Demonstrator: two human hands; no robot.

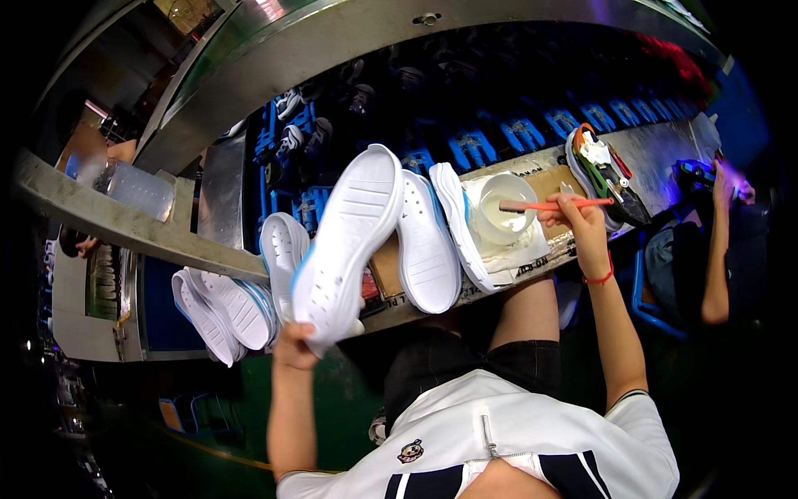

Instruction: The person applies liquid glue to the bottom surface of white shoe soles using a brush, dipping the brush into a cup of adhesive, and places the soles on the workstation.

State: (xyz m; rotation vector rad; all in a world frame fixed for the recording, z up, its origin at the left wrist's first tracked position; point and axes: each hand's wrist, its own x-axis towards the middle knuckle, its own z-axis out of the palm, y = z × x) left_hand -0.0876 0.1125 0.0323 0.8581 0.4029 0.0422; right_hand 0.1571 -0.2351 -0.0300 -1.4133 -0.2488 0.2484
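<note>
My left hand [295,349] grips one end of a white shoe sole [349,241], raised and tilted with its hollow inner side showing. In my right hand [584,229] is an orange-handled brush [532,205]. The brush's head is over a translucent tub [501,229] holding whitish liquid; whether the bristles touch the liquid I cannot tell. Between the raised sole and the tub, another white sole [430,266] lies on the bench, beside one standing on its edge [459,229]. Left of my left hand are several more white soles [241,312], some with blue trim.
Behind the bench, a conveyor carries blue shoe holders [470,148] and dark shoes. Multicoloured soles [605,170] lie right of the tub. A metal beam [141,229] crosses the left side. Another person [706,249] works at the right. A clear plastic container [137,190] stands at the far left.
</note>
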